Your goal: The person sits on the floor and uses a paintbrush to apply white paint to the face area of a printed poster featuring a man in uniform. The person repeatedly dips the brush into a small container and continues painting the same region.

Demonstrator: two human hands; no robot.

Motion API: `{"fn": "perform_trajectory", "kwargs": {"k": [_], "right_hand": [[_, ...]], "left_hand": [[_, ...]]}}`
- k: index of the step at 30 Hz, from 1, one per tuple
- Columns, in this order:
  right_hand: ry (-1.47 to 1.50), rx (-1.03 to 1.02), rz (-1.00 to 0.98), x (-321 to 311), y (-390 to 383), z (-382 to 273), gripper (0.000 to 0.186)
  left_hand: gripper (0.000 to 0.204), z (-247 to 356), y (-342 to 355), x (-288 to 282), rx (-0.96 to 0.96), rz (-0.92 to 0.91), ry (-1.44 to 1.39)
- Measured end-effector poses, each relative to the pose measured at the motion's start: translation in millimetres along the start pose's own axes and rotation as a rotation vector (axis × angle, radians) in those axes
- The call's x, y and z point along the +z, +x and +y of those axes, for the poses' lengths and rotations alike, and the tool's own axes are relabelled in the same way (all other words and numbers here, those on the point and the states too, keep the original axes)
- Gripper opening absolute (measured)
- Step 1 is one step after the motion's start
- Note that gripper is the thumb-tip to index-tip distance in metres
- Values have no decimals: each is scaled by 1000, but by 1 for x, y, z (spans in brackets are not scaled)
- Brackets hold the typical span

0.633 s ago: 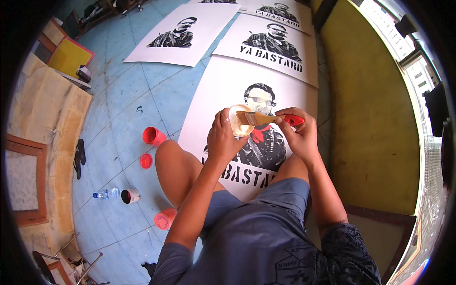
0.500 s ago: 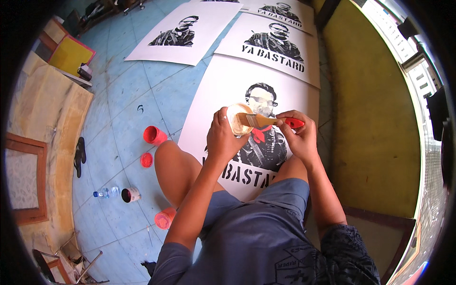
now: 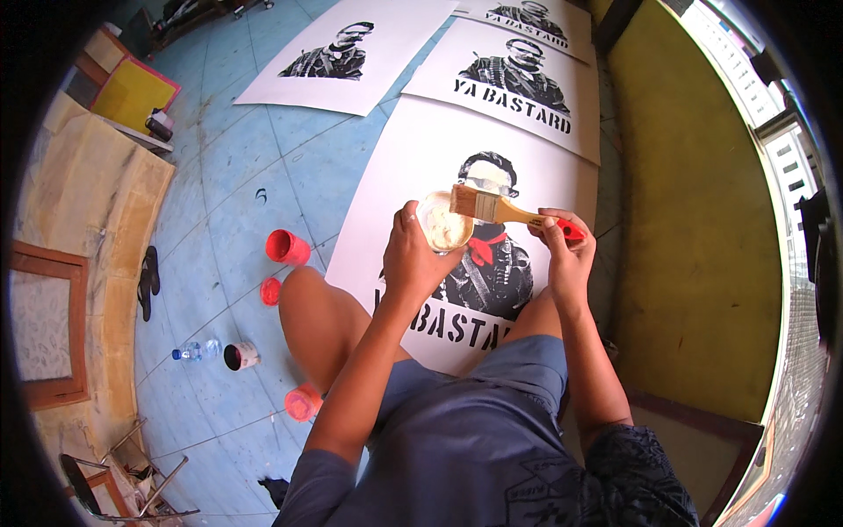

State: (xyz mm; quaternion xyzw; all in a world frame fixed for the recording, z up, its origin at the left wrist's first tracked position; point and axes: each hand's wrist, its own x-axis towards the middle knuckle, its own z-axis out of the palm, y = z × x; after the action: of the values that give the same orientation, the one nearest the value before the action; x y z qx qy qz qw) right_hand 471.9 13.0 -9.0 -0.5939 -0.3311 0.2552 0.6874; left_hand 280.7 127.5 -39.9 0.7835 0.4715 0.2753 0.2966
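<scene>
My left hand (image 3: 413, 268) is wrapped round a small cup (image 3: 444, 227) holding a creamy white substance, its opening facing up. My right hand (image 3: 569, 250) grips a wide paintbrush (image 3: 496, 206) by its yellow handle with a red end, fingers closed. The brown bristles hover at the cup's upper right edge. Both hands are over a large white poster (image 3: 369, 220) with a black stencil-like portrait, a red neckerchief and black lettering. The poster lies between and partly under my bent legs; my left hand and the cup hide part of it.
More posters (image 3: 329, 97) lie ahead on blue tiles. At my left are a red pot (image 3: 287, 249), red lid (image 3: 269, 291), dark can (image 3: 241, 356), water bottle (image 3: 195, 350), pinkish container (image 3: 302, 402) and black sandals (image 3: 148, 283). A yellow wall (image 3: 689, 220) rises at right.
The brush has come up out of the cup and shifted toward the upper right, my right hand moving slightly right with it. My left hand still holds the cup in nearly the same place.
</scene>
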Motion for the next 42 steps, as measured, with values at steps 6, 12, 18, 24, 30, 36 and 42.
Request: {"fn": "perform_trajectory", "kwargs": {"k": [6,12,18,24,30,36,42], "right_hand": [[249,134,207,-22,35,74,26],[-42,114,138,-56,102,195,25],[-167,269,52,-31,145,275,26],[-267,161,6,-24,169,334,25],[-337,101,27,-12,178,353,25],[-367,107,38,-13,176,361,25],[-368,98,23,-14,174,368,25]], "left_hand": [[93,-37,-29,-7,-29,60,7],[91,-52,-75,-37,-181,109,-159],[97,-26,-117,-60,-454,149,-104],[107,9,-129,-58,-810,222,-372],[98,2,-145,-57,-623,216,-291],[110,36,-117,-49,-748,227,-62],[120,15,-140,-69,-502,48,-60]]}}
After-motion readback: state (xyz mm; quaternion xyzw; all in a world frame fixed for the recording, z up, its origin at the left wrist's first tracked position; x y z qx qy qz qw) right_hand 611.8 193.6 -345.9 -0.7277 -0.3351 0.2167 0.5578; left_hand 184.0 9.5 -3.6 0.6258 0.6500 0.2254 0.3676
